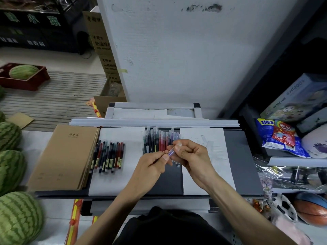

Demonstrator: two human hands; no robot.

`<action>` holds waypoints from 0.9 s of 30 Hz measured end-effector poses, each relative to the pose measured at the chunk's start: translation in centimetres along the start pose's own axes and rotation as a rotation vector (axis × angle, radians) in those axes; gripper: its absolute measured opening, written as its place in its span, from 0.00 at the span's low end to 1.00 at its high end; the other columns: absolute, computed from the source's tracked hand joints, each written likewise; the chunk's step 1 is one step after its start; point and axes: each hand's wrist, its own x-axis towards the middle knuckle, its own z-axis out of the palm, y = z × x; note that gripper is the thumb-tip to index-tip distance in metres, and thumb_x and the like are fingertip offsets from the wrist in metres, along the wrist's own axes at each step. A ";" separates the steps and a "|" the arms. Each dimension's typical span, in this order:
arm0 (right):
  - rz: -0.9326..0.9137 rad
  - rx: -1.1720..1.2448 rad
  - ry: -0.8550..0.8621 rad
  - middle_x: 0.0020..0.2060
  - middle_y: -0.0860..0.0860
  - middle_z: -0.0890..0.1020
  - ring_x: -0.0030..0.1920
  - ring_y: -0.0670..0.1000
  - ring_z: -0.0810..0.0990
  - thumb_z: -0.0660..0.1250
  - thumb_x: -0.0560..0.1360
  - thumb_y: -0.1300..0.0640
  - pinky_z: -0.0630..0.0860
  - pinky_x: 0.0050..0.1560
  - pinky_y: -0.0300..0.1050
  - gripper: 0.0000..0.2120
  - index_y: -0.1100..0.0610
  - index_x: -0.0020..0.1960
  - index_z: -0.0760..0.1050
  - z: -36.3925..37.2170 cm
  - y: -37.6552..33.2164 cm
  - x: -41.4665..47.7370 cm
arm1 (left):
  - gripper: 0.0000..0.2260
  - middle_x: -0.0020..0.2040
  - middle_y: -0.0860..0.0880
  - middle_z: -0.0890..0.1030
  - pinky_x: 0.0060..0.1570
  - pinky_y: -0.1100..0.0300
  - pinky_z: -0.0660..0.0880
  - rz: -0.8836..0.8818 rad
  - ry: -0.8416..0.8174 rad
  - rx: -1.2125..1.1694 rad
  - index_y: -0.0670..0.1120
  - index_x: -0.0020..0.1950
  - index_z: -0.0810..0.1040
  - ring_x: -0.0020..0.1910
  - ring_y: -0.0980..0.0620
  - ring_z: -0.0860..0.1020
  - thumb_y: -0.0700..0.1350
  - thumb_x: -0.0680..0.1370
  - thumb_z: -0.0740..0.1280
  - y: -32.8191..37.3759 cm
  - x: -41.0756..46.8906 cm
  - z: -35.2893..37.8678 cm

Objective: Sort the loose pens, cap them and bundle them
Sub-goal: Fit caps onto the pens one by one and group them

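Note:
Both hands meet over the middle of the grey table (pixel 238 156). My left hand (pixel 152 165) pinches the lower end of a purple pen (pixel 171 153). My right hand (pixel 191 152) pinches its upper end, where a clear cap sits between the fingertips. Behind the hands lies a row of capped pens (pixel 157 140) in dark, red and purple. A second row of uncapped dark and red pens (pixel 109 156) lies on white paper to the left. Faint clear caps (pixel 210 144) lie on the right paper sheet.
A stack of brown notebooks (pixel 65 156) lies at the table's left. Watermelons (pixel 16 218) line the left edge of view. A shelf at the right holds snack bags (pixel 281 137) and boxes, with balls (pixel 311 209) below. A white wall panel (pixel 185 50) stands behind the table.

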 end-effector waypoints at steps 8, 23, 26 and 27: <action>0.004 -0.207 0.053 0.47 0.61 0.88 0.46 0.58 0.88 0.71 0.80 0.63 0.83 0.47 0.45 0.07 0.61 0.58 0.83 -2.1 2.6 0.7 | 0.17 0.30 0.55 0.72 0.35 0.59 0.66 -0.052 -0.125 0.337 0.53 0.36 0.75 0.30 0.56 0.69 0.48 0.85 0.64 -2.1 0.7 -0.2; 0.049 -1.654 0.347 0.58 0.46 0.81 0.53 0.52 0.82 0.62 0.81 0.48 0.77 0.48 0.47 0.14 0.50 0.65 0.77 -13.0 5.6 0.7 | 0.19 0.21 0.52 0.70 0.29 0.62 0.63 -0.426 0.273 0.516 0.47 0.29 0.75 0.22 0.51 0.67 0.50 0.77 0.73 -8.2 4.9 -1.7; 0.058 -1.708 0.378 0.60 0.48 0.78 0.54 0.53 0.82 0.62 0.82 0.51 0.75 0.43 0.45 0.15 0.51 0.67 0.75 -14.3 4.9 0.9 | 0.24 0.21 0.54 0.65 0.30 0.63 0.60 -0.414 0.295 0.655 0.48 0.28 0.66 0.23 0.51 0.66 0.54 0.77 0.72 -8.2 5.7 -1.6; 0.070 -1.724 0.369 0.61 0.48 0.77 0.55 0.53 0.81 0.62 0.82 0.51 0.74 0.43 0.45 0.15 0.51 0.68 0.74 -14.5 4.8 1.0 | 0.23 0.22 0.53 0.66 0.29 0.63 0.61 -0.412 0.295 0.693 0.48 0.29 0.66 0.23 0.50 0.67 0.54 0.78 0.72 -8.3 5.9 -1.6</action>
